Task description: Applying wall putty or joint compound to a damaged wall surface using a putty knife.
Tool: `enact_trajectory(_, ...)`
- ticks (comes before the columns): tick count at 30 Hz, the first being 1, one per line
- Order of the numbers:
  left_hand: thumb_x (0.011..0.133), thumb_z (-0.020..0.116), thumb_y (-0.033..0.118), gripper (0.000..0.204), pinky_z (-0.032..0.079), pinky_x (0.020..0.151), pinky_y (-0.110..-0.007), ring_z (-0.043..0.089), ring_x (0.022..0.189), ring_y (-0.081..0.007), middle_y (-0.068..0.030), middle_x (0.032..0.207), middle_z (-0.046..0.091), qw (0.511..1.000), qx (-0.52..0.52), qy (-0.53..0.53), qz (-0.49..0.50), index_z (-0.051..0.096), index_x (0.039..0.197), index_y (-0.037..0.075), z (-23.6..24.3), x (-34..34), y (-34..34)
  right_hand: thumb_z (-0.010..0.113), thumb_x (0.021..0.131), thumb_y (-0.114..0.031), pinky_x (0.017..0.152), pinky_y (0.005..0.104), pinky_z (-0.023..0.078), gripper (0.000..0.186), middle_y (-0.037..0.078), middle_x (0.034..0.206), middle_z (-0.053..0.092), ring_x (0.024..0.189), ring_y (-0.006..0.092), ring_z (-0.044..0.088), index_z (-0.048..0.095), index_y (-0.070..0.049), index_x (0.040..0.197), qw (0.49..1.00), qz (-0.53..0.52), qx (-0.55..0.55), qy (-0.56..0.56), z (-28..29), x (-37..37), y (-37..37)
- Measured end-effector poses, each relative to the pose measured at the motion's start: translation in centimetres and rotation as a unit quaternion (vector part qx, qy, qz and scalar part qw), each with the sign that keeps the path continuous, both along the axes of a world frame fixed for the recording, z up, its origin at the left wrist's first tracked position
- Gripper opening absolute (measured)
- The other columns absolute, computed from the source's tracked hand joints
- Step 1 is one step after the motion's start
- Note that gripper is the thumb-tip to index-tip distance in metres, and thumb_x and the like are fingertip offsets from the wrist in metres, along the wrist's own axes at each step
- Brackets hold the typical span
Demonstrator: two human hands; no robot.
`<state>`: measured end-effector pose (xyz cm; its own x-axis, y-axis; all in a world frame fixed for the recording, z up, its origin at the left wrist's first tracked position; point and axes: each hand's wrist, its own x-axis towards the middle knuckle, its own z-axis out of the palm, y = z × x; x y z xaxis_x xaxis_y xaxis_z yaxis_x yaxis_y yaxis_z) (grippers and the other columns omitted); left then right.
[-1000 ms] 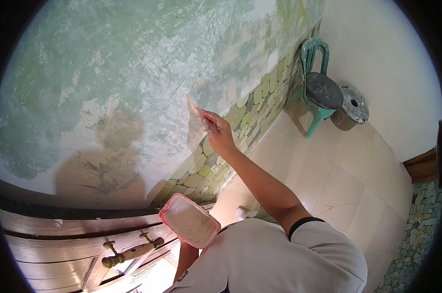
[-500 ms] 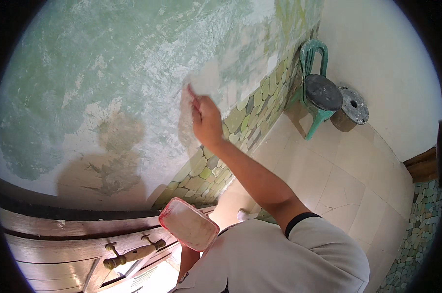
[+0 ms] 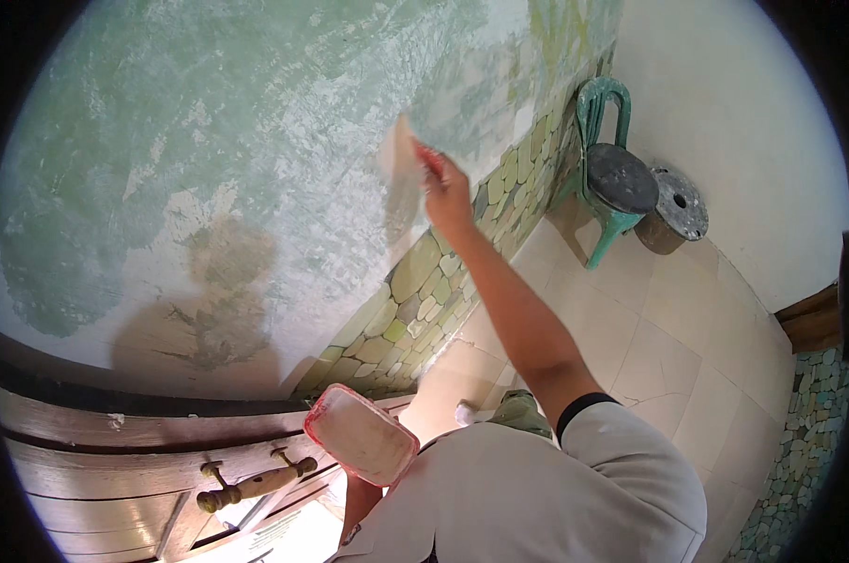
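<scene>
Fingers of the right hand [image 3: 446, 192] clamp a red-handled scraper [image 3: 408, 159] against the wall [image 3: 256, 141] at 12 o'clock. Left hand [image 3: 363, 488], mostly hidden, carries the red tray [image 3: 361, 433] at 6 o'clock; its grip is unclear. Keeping the blade flat with steady pressure should smooth best.

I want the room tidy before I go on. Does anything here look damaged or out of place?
Yes. The wall looks patchy: green paint worn through to pale spots, and a brown cracked stain low down near the wooden door. The right hand holds a scraper against the wall; that looks normal.
</scene>
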<state>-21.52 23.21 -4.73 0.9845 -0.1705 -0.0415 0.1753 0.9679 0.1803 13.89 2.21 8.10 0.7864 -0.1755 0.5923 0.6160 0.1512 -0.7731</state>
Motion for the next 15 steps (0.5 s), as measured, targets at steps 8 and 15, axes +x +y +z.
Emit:
enact_trajectory(8, 0.081, 0.055, 0.071, 0.095, 0.037, 0.105, -0.059, 0.047, 0.122, -0.0463, -0.0278, 0.133, 0.049, 0.995, 0.065, -0.026, 0.065, 0.036, 0.143, 0.002, 0.0, -1.9, 0.7, 0.048, 0.101, -0.011, 0.097, 0.0295, 0.045, 0.027, 0.009, 0.119, 0.065, 0.111, 0.0137, 0.058, 0.062, 0.0, 0.12, 0.988, 0.144, -0.032, 0.045, -0.8, -7.8, 1.9)
enact_trajectory(15, 0.077, 0.056, 0.074, 0.1, 0.036, 0.105, -0.058, 0.045, 0.125, -0.0462, -0.0275, 0.137, 0.046, 0.996, 0.045, 0.02, 0.069, 0.035, 0.144, 0.003, 1.1, -2.8, 0.3, 0.05, 0.098, -0.007, 0.092, 0.0271, 0.047, 0.029, 0.009, 0.12, 0.065, 0.107, 0.0136, 0.06, 0.06, 0.001, 0.124, 0.993, -0.099, -0.005, 0.057, -5.7, 0.0, -2.4)
